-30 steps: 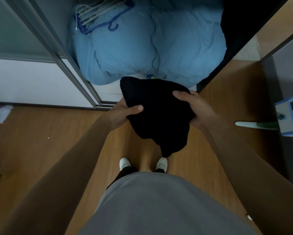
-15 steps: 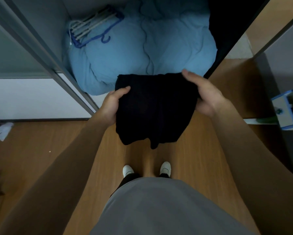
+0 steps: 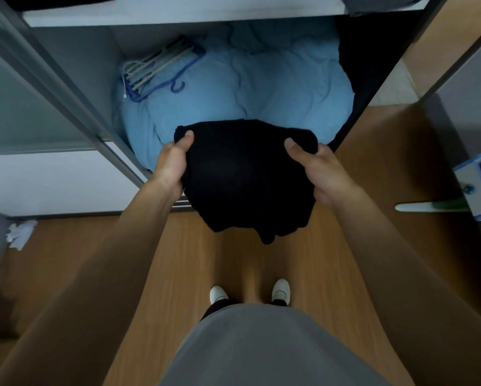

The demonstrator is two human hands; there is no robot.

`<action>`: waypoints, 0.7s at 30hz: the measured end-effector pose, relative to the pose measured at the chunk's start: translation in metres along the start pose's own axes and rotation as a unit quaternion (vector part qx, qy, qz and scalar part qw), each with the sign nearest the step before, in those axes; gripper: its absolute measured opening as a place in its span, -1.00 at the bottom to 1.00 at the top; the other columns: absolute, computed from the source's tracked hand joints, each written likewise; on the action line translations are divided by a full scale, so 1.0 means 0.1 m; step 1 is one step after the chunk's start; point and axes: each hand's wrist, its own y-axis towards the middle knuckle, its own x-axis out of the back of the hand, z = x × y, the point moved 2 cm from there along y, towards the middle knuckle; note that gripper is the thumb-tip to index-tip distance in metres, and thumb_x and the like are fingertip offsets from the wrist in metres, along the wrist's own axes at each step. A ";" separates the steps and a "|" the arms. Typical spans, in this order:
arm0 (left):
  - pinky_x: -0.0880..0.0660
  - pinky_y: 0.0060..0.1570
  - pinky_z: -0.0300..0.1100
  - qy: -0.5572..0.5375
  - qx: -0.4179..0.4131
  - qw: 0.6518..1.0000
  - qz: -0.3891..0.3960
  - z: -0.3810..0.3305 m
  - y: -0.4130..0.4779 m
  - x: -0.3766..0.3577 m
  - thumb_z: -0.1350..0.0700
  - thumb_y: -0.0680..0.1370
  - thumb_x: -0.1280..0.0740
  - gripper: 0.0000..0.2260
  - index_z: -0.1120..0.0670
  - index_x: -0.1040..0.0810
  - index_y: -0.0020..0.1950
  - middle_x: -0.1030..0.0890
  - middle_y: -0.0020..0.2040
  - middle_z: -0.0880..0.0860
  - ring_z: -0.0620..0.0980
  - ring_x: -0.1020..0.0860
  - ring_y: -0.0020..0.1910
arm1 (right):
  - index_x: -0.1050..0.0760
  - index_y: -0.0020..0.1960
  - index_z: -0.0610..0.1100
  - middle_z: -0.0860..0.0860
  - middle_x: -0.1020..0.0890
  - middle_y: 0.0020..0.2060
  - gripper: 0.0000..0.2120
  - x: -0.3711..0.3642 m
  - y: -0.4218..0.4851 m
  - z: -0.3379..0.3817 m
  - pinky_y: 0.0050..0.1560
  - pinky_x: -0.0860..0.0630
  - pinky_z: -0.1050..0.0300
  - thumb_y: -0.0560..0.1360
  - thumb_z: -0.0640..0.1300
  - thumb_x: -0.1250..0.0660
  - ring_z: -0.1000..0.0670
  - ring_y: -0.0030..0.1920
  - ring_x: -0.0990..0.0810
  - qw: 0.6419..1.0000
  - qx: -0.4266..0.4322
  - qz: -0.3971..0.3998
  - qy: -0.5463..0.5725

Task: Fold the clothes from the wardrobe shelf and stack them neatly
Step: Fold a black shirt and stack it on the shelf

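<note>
Brown wooden floor (image 3: 75, 246) lies under the person, who stands facing an open wardrobe (image 3: 75, 96). A white shelf (image 3: 178, 15) crosses its top. Below it a puffy pale-blue quilt (image 3: 275, 87) fills the lower compartment, with a bundle of hangers (image 3: 156, 71) lying on its left side. In front of the quilt, held in the air above the floor, is the black garment (image 3: 247, 182), bunched into a thick wad with a loose tail drooping from its near edge. The left hand (image 3: 171, 165) grips its left edge and the right hand (image 3: 323, 174) its right edge. Each has the thumb on top and the other fingers curled beneath, out of sight. The cloth looks soft, light and limp: it sags between the hands and will not keep a shape unaided. It seems neither fragile nor slippery, though its layers may slide apart. It is best held by the folded edges or corners, pinching all layers together, with the middle supported when it goes onto a stack.
</note>
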 end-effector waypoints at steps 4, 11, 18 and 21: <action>-0.50 0.28 -0.02 -0.117 0.029 0.976 0.182 0.05 -0.08 0.01 -0.22 0.62 -0.17 -0.59 0.01 -0.58 0.27 -0.61 0.30 0.08 0.04 -0.58 0.28 | -0.58 0.21 -0.11 -0.05 -0.74 0.00 -0.68 -0.05 -0.01 0.12 0.04 -0.65 0.04 0.55 0.05 -0.42 -0.05 0.03 -0.73 0.993 -0.023 -0.042 0.108; -0.61 -0.10 -0.22 0.031 -0.004 0.974 0.222 0.25 -0.06 -0.04 0.43 0.52 -0.28 -0.74 0.23 -0.57 0.16 -0.72 0.02 0.10 0.03 -0.68 0.03 | -0.61 0.16 -0.18 -0.12 -0.75 -0.03 -0.68 0.11 0.00 0.19 -0.05 -0.66 0.04 0.53 0.01 -0.45 -0.10 -0.02 -0.74 0.985 -0.076 -0.070 0.135; -0.58 -0.32 -0.23 0.148 -0.059 0.974 0.158 0.02 0.08 -0.01 0.40 0.38 -0.18 -0.66 0.04 -0.64 -0.19 -0.69 -0.28 -0.02 -0.03 -0.67 -0.21 | -0.57 0.22 -0.18 -0.11 -0.73 0.06 -0.76 0.08 0.02 0.04 0.06 -0.65 -0.02 0.58 -0.14 -0.39 -0.09 0.08 -0.71 0.981 -0.032 -0.068 0.178; -0.51 -0.40 -0.28 0.116 -0.056 0.980 0.151 -0.01 0.09 0.03 0.47 0.37 -0.10 -0.66 0.12 -0.57 -0.22 -0.59 -0.38 -0.03 -0.07 -0.61 -0.32 | -0.51 0.35 -0.20 -0.15 -0.65 0.23 -0.66 0.03 0.06 0.04 0.23 -0.58 -0.05 0.61 -0.12 -0.34 -0.11 0.23 -0.64 0.971 0.008 -0.040 0.235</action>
